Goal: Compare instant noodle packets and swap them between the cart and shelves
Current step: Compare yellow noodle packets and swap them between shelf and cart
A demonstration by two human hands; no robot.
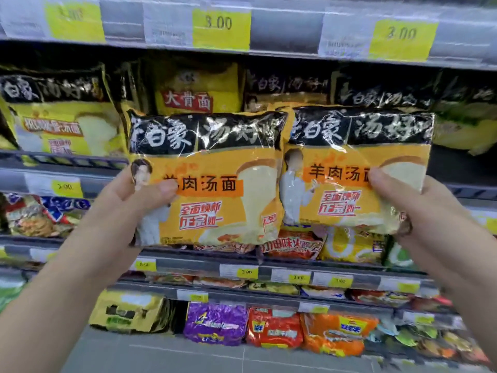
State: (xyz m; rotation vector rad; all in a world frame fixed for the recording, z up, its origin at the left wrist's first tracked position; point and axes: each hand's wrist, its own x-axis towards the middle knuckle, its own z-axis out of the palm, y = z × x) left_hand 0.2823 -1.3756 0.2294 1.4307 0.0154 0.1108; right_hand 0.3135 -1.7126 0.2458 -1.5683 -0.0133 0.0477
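Gotta hold both fronts level, centre of frame: left mutton-noodle packet (215,168) pinched by left hand (139,203), right mutton-noodle packet (347,157) pinched by right hand (408,203), thumbs off the labels.

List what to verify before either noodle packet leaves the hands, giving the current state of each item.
1. Grip of left hand on left mutton-soup noodle packet: ok.
2. Grip of right hand on right mutton-soup noodle packet: ok.
3. Both fronts face the camera, titles readable: ok.
4. Both packets show the same design: ok.
5. Position of the cart: cannot tell, not in view.
6. Overhead shelf price tag legible, reads 3.00: ok.
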